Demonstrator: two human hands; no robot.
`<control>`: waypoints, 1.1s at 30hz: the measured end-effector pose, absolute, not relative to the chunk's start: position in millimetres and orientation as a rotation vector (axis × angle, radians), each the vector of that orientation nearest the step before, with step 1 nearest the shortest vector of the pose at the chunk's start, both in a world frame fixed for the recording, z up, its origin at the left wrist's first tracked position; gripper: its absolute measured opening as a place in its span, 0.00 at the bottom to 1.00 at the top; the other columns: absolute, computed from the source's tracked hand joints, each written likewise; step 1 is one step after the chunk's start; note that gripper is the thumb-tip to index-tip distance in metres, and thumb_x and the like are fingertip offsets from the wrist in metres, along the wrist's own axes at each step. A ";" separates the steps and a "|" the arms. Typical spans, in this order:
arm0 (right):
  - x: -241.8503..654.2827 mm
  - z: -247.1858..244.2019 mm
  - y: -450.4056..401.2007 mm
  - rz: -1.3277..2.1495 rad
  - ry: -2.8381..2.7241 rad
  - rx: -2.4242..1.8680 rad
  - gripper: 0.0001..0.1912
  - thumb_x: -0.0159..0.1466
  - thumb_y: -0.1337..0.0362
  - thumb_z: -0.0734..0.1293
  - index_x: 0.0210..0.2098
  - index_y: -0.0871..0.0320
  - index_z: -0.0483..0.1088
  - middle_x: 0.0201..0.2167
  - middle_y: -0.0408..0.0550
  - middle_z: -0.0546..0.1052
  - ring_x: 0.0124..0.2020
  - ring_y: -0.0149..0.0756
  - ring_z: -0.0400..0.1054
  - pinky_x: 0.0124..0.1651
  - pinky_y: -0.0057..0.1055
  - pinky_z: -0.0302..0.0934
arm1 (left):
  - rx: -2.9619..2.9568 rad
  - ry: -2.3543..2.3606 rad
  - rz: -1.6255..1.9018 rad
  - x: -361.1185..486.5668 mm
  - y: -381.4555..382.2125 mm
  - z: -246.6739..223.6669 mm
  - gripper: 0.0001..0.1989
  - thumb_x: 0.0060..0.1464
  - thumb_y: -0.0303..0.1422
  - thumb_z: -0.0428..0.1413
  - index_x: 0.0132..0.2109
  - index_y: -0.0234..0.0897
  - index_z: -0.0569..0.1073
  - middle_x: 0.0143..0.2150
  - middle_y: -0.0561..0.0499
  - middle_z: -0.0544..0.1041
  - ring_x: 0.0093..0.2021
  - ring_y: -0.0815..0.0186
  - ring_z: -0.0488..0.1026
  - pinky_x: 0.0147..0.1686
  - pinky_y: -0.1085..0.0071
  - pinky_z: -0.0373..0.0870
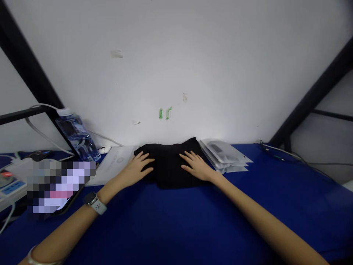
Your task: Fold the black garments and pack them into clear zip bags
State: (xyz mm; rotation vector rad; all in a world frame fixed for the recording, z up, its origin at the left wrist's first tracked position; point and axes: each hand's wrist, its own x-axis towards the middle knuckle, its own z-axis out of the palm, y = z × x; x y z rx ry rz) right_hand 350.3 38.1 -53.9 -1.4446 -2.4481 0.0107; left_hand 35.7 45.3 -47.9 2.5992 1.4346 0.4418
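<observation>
A black cloth (168, 165) lies bunched or folded at the back of the blue table, close to the wall. On its left part rests my left hand (136, 170), palm down with the fingers spread; a ring and a watch show on that arm. My right hand (198, 167) lies flat on the cloth's right part, fingers apart. Neither hand grips the fabric. White papers (113, 165) sit left of the cloth, and clear plastic bags (224, 154) touch its right edge.
At the left stand a water bottle (78, 136), a blurred-out phone (63, 189) and a white power strip (13, 187). A white earphone case (104, 149) is by the wall. Cables (298, 156) lie at the back right of the blue table (171, 228).
</observation>
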 end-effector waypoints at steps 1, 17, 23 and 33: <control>349.1 -56.9 37.9 0.036 -2.464 -1.471 0.27 0.67 0.49 0.56 0.63 0.49 0.57 0.64 0.55 0.60 0.65 0.58 0.48 0.60 0.58 0.52 | 2.597 1.428 0.368 36.2 42.3 -51.9 0.26 0.60 0.49 0.45 0.61 0.47 0.64 0.68 0.47 0.56 0.68 0.48 0.45 0.63 0.45 0.47; 401.9 -15.0 24.7 -0.775 -1.989 -2.261 0.19 0.61 0.75 0.57 0.51 0.72 0.66 0.42 0.68 0.75 0.45 0.55 0.70 0.43 0.44 0.61 | 2.832 1.529 0.427 37.3 32.7 -82.4 0.28 0.63 0.49 0.40 0.66 0.47 0.56 0.69 0.48 0.53 0.68 0.47 0.46 0.62 0.46 0.50; 398.3 1.0 20.5 -0.675 -1.912 -2.233 0.16 0.58 0.78 0.57 0.42 0.66 0.70 0.32 0.59 0.77 0.31 0.44 0.73 0.30 0.32 0.59 | 2.851 1.525 0.413 36.5 33.5 -83.5 0.28 0.63 0.49 0.39 0.66 0.46 0.56 0.68 0.46 0.53 0.68 0.46 0.46 0.61 0.46 0.50; 343.7 -19.9 10.6 -0.638 -2.139 -1.065 0.30 0.63 0.80 0.50 0.63 0.59 0.56 0.61 0.54 0.64 0.62 0.40 0.57 0.59 0.42 0.61 | 2.846 1.513 0.461 36.3 33.9 -83.6 0.27 0.63 0.48 0.41 0.65 0.46 0.58 0.68 0.45 0.55 0.68 0.45 0.47 0.60 0.45 0.53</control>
